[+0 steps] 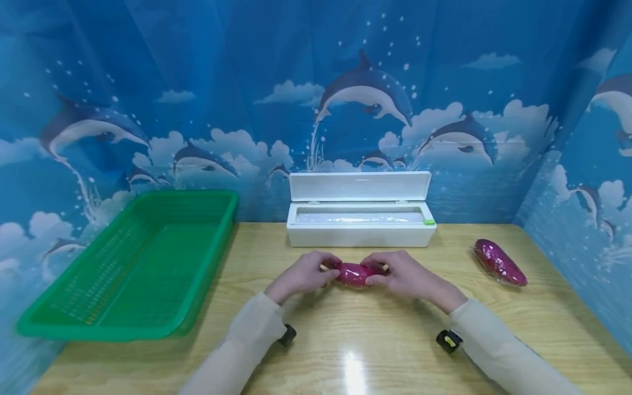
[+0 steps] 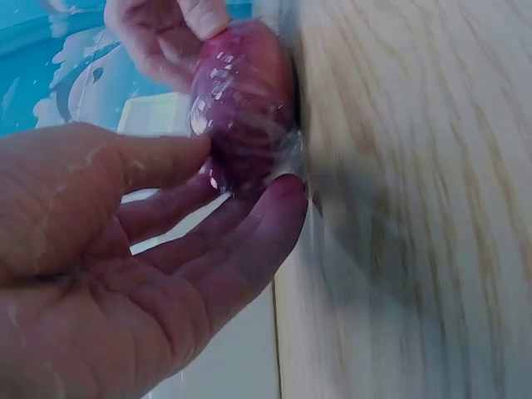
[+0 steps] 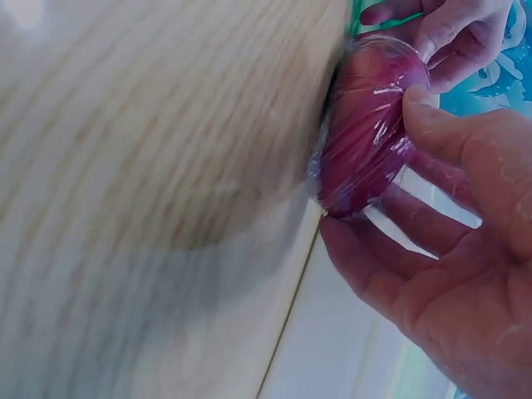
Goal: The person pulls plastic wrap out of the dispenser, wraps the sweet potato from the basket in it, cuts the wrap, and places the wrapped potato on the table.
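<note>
A glossy red-purple vegetable (image 1: 353,274), which looks like a sweet potato, lies on its side at the middle of the table, wrapped in clear cling film. My left hand (image 1: 307,274) holds its left end between thumb and fingers. At the opposite end, my right hand (image 1: 399,274) grips it the same way. In the left wrist view, loose film bunches near my fingertips (image 2: 287,187). The right wrist view shows creased film stretched over the sweet potato (image 3: 366,137), with my thumb on its side.
Behind my hands stands a white cling film box (image 1: 360,237), lid up, film roll inside. A film-wrapped purple, tapered vegetable (image 1: 500,263) lies at the right. The large green basket (image 1: 185,321) takes up the left side. A dolphin-print curtain (image 1: 257,66) hangs behind the table.
</note>
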A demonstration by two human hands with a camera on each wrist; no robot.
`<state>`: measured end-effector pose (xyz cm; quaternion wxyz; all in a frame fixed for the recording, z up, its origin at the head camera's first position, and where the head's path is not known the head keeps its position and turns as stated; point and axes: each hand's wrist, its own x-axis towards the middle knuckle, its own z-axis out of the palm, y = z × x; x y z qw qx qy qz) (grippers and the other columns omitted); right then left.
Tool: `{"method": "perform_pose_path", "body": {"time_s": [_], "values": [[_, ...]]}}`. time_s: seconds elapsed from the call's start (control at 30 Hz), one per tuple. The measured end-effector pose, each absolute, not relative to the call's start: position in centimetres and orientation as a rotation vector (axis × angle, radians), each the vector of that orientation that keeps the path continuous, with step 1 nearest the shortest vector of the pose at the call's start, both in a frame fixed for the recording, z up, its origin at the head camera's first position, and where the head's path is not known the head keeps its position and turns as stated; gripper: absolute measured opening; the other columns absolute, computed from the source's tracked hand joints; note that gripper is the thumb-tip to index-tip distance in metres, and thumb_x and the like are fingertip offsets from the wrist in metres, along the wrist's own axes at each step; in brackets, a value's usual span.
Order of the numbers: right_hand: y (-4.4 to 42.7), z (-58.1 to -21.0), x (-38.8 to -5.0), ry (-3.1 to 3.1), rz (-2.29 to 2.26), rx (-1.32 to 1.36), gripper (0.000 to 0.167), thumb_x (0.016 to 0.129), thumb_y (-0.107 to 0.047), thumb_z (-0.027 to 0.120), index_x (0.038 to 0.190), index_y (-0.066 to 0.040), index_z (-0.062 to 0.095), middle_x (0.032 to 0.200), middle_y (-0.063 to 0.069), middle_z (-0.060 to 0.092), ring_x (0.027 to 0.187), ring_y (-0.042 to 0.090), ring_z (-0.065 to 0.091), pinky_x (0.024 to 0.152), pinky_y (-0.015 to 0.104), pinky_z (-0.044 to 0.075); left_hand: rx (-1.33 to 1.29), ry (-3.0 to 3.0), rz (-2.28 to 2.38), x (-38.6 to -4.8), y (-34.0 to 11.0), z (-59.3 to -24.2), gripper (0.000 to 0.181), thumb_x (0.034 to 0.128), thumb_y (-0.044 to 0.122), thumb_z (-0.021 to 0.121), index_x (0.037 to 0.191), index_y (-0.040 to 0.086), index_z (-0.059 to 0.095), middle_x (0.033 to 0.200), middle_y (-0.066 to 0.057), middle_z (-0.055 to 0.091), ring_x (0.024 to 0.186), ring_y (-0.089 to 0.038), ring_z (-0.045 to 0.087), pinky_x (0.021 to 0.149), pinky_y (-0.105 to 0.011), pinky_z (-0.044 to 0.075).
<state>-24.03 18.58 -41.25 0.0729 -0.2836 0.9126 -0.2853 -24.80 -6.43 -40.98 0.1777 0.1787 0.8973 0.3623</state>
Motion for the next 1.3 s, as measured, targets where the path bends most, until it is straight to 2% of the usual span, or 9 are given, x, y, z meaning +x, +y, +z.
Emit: {"method": "perform_pose_path", "body": {"time_s": [0.17,0.43,0.73,0.87,0.97,1.07,1.2,1.3], "values": [[18.5,-41.2,-24.0,2.726,-0.853,-0.845,0.032,0.096,-0.019,0.070,0.127,-0.009,0.066,0.116,0.009,0.074,0.107,0.024,0.071,0.095,0.045,0.059,0.491,2.573,0.992,-24.8,-5.8,-41.0,0.032,0.1031,0.018,0.060,0.133,0.007,0.063,0.127,-0.014,0.069,0.116,-0.028,0.066,0.103,-0.045,0.054],[18.4,-41.5,-24.3,2.705,-0.859,-0.945,0.029,0.100,-0.015,0.064,0.126,-0.004,0.061,0.114,0.016,0.075,0.106,0.030,0.072,0.095,0.047,0.059,0.345,2.490,1.158,-25.3,-5.4,-41.6,0.027,0.1007,0.012,0.062,0.127,0.007,0.066,0.109,-0.011,0.073,0.095,-0.019,0.069,0.086,-0.034,0.058],[18.3,-41.7,-24.2,2.647,-0.937,-0.834,0.031,0.101,-0.017,0.061,0.129,-0.003,0.058,0.121,0.022,0.072,0.113,0.035,0.070,0.101,0.051,0.055,0.241,2.403,1.314,-25.5,-5.3,-41.9,0.029,0.1007,0.008,0.060,0.129,0.001,0.064,0.108,-0.016,0.073,0.087,-0.018,0.070,0.079,-0.030,0.061],[18.2,-41.8,-24.3,2.644,-0.952,-0.799,0.032,0.102,-0.021,0.061,0.130,-0.005,0.060,0.121,0.018,0.072,0.112,0.030,0.070,0.099,0.049,0.056,0.254,2.433,1.285,-25.4,-5.4,-41.8,0.030,0.1014,0.010,0.059,0.130,0.002,0.064,0.112,-0.016,0.072,0.087,-0.019,0.069,0.079,-0.032,0.060],[18.2,-41.8,-24.2,2.699,-0.906,-0.792,0.036,0.101,-0.026,0.064,0.131,-0.006,0.061,0.125,0.014,0.070,0.113,0.027,0.068,0.098,0.048,0.057,0.290,2.474,1.220,-25.3,-5.5,-41.5,0.032,0.1025,0.014,0.059,0.132,0.005,0.064,0.121,-0.017,0.070,0.092,-0.020,0.068,0.081,-0.034,0.059],[18.2,-41.8,-23.7,2.786,-0.815,-0.817,0.047,0.095,-0.031,0.073,0.132,-0.004,0.063,0.130,0.012,0.064,0.116,0.026,0.065,0.100,0.047,0.057,0.323,2.505,1.178,-25.1,-5.4,-41.4,0.036,0.1032,0.018,0.058,0.137,0.007,0.061,0.130,-0.018,0.067,0.101,-0.023,0.068,0.086,-0.038,0.058],[18.2,-41.6,-23.0,2.896,-0.694,-0.854,0.052,0.089,-0.029,0.080,0.132,-0.005,0.065,0.129,0.012,0.064,0.115,0.025,0.064,0.097,0.045,0.058,0.375,2.597,1.110,-24.9,-5.8,-41.0,0.040,0.1052,0.024,0.054,0.142,0.011,0.058,0.142,-0.017,0.062,0.122,-0.032,0.063,0.102,-0.049,0.053],[19.2,-41.0,-22.3,2.958,-0.687,-0.797,0.052,0.088,-0.026,0.081,0.133,-0.006,0.064,0.124,0.011,0.068,0.111,0.024,0.066,0.094,0.045,0.059,0.403,2.739,1.086,-24.8,-6.4,-40.4,0.039,0.1065,0.027,0.052,0.143,0.015,0.057,0.147,-0.012,0.058,0.131,-0.032,0.059,0.109,-0.053,0.050]]}}
